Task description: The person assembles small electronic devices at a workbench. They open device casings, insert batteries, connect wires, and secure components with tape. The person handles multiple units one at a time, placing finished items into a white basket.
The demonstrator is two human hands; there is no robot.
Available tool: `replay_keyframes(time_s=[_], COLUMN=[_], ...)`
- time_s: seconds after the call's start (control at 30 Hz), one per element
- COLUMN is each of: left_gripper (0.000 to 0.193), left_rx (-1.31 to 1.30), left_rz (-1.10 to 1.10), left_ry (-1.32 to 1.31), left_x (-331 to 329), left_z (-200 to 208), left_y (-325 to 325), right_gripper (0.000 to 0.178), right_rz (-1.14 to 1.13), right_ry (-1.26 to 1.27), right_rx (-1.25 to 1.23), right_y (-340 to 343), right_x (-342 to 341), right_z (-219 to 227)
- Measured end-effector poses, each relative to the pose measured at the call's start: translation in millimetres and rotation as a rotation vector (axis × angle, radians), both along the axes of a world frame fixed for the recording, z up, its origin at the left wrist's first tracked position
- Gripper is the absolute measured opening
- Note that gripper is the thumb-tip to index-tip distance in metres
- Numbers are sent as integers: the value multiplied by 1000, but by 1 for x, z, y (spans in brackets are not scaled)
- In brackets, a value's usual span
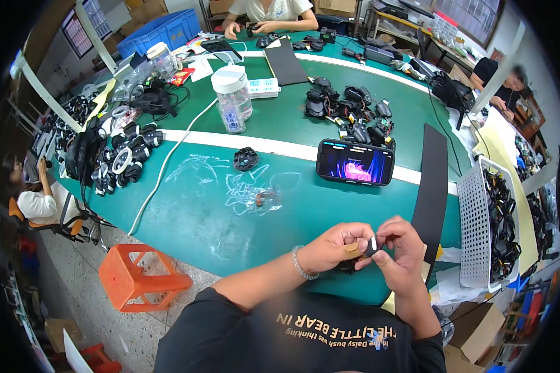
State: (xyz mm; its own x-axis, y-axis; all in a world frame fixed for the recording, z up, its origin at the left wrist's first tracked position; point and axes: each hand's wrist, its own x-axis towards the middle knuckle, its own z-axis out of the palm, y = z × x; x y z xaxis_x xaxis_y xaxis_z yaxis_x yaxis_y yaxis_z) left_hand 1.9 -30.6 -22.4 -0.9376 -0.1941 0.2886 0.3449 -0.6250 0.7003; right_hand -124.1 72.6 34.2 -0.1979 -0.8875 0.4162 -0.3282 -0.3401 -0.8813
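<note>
My left hand (333,247) pinches a small black part with a white face (372,244); a tan wrap covers one of its digits. My right hand (403,253) meets it from the other side, thumb and fingertips closed at the same part. Its exact kind is too small to tell. Below the fingers, something dark (347,267) lies mostly hidden by my left hand. A phone (355,163) with a lit screen is propped up beyond my hands. Farther left on the green table (186,211) are a black rounded shell part (246,159) and a small reddish-brown piece (259,200).
Black devices (348,112) are heaped past the phone. A white basket (476,227) of black parts and a black strip (430,186) flank my right side. A white cable (174,158) crosses at left, near a clear jug (233,102). An orange stool (140,276) stands left; co-workers sit around.
</note>
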Motion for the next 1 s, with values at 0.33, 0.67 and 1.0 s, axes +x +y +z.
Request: replay_keyframes(time_s=[0.33, 0.67, 1.0], left_gripper=[44, 29, 41], left_rx=[-141, -139, -108], left_rz=[-102, -342, -363], left_ry=[-166, -150, -164], left_x=[5, 5, 3], left_z=[14, 5, 4], left_y=[-1, -3, 1], right_gripper=[25, 22, 23], right_rz=[75, 216, 224], right_ry=[77, 120, 75], right_rx=[15, -24, -78], right_y=[4, 3, 8], right_x=[-5, -9, -16], right_z=[3, 13, 1])
